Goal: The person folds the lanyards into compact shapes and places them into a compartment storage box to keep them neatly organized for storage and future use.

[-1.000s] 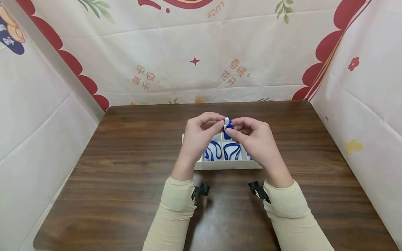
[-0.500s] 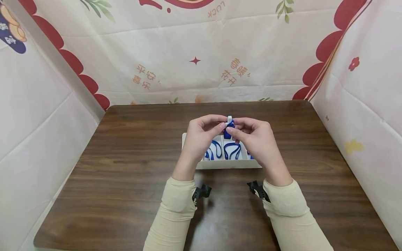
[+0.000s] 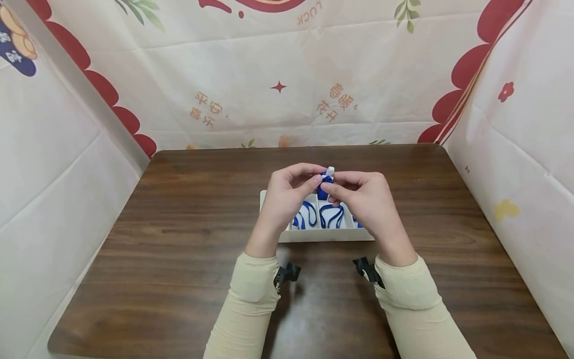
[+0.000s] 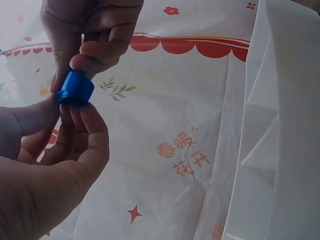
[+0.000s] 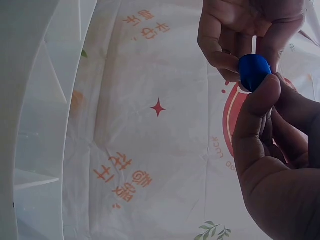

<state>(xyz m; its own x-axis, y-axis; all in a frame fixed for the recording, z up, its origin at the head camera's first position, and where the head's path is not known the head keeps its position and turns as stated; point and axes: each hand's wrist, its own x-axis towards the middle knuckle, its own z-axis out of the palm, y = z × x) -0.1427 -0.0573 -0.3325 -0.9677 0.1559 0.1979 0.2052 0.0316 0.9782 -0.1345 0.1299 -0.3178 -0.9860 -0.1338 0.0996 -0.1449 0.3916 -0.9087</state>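
Note:
Both hands are raised close together over the back of a white divided tray (image 3: 327, 235). Between them is a small blue piece with a white tab on top (image 3: 324, 193); its kind does not show. My left hand (image 3: 287, 192) pinches it from the left with thumb and fingertips. From the other side the thumb and fingers of my right hand (image 3: 365, 194) pinch it too. In both wrist views it looks like a short blue cylinder (image 4: 77, 89), partly covered by the fingertips. Blue cord loops (image 3: 332, 206) lie in the tray's compartments below.
The tray stands on a brown wooden table (image 3: 188, 249). Printed white cloth (image 3: 278, 114) hangs behind and along both sides. Black camera mounts are strapped at each wrist. More blue shows in the tray's right compartment, partly behind the right hand.
Both hands have shifted slightly to the right since a second ago, still holding the blue piece. Its white tab has moved right and now leans rightward. The tray has stayed in place.

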